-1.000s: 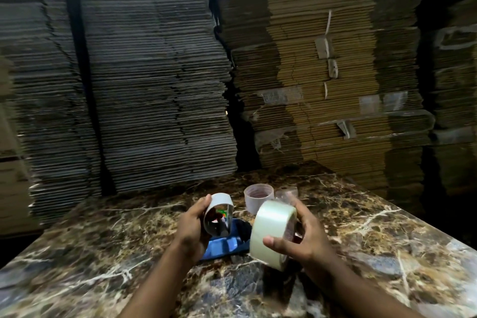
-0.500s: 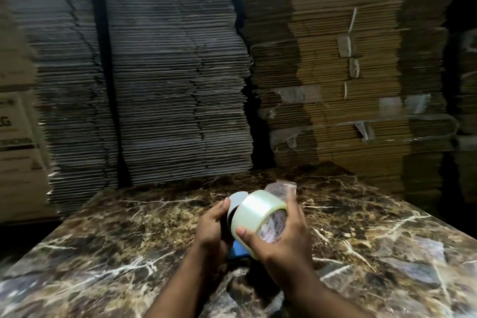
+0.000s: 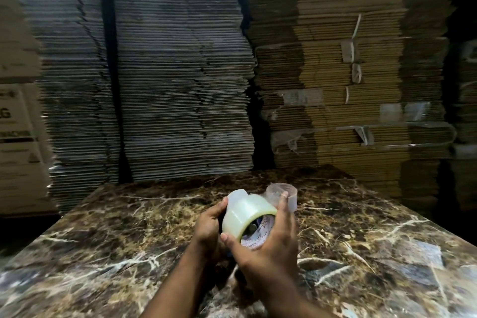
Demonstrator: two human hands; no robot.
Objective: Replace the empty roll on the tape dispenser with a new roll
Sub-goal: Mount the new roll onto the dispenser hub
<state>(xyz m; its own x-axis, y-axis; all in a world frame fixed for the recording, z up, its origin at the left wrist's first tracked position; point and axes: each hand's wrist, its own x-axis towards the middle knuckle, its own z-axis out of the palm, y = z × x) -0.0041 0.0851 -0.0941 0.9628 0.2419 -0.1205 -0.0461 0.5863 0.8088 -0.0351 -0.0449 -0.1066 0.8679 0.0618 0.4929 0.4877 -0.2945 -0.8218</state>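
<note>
The right hand [image 3: 268, 248] grips the new tape roll [image 3: 245, 217], a full roll of clear tape, with the thumb on its near edge and the fingers curled over its far side. The roll is held above the desk [image 3: 361, 253], tilted, so that the printed inner core faces toward the right palm. Just behind it, at its upper left, a white empty roll [image 3: 236, 195] shows, touching or almost touching the new one. The left hand [image 3: 207, 227] is curled around something under and behind the rolls; the tape dispenser is almost fully hidden there, so what the left hand grips cannot be told with certainty. Behind the right fingers a small clear plastic cup [image 3: 284, 193] stands on the desk. Tall stacks of flattened cardboard boxes [image 3: 180, 72] rise behind the desk.
</note>
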